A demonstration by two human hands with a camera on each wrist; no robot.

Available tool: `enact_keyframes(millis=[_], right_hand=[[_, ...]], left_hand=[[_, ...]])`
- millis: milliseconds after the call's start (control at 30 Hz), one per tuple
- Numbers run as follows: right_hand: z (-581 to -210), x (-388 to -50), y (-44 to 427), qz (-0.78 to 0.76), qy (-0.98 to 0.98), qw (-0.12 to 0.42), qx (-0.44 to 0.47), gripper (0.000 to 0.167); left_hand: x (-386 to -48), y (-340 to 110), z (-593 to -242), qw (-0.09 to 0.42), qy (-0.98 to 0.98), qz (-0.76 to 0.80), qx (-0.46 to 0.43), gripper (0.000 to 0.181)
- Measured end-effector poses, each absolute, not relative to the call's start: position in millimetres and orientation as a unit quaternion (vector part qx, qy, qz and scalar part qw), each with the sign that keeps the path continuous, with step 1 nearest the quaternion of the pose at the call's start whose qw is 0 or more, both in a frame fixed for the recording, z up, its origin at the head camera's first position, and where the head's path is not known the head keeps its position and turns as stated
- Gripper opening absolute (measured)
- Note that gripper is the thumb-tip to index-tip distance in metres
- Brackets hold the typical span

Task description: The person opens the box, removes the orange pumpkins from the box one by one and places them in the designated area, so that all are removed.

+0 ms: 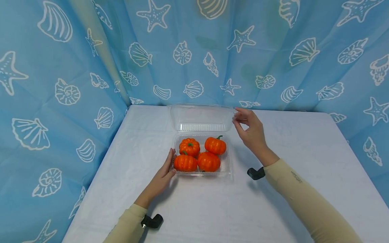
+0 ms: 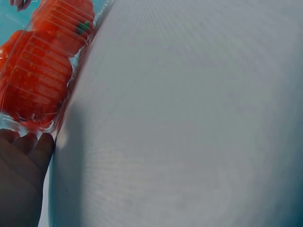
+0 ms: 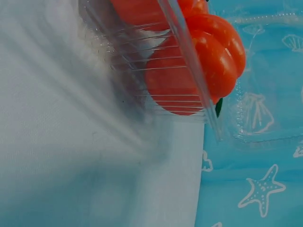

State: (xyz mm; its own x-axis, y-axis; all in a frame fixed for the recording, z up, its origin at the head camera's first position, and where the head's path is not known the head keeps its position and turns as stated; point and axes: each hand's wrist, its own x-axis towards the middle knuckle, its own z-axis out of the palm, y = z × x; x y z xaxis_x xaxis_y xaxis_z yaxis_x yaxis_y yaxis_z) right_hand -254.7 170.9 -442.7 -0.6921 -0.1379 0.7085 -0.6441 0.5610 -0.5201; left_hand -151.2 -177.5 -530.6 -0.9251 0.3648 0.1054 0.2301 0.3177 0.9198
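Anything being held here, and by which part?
The right hand appears to pinch the clear lid by its right edge; the left hand touches the container at its left side.

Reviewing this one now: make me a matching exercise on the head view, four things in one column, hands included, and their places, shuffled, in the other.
Things
1. The person's bare left hand
2. Clear rectangular plastic lid
3. Round, ribbed orange pumpkins
4. The person's bare right hand

Places
a. Inside the clear rectangular plastic tray
b. At the lid's right edge
c. Against the tray's left side
d. Raised open at the tray's far side

Right pairs: 1-c, 2-d, 3-a, 4-b
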Motion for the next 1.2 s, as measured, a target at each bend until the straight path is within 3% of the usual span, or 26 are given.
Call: enact_keyframes(millis=[533,933,1200], right_hand=[[-448,-279,167,0.382,-0.851,0.294,0.207,0.072],[-451,-293,166,0.376,-0.887,0.212,0.163,0.094],[-458,-303,169,0.401,-0.889,0.163,0.151,0.092]], left_hand=[[-151,-175,-527,0.080,0.833,0.529,0.140,0.088],[-151,-175,-524,0.082,0.831,0.531,0.143,0.089],[-150,-176,-523,0.080,0.829,0.534,0.148,0.090]])
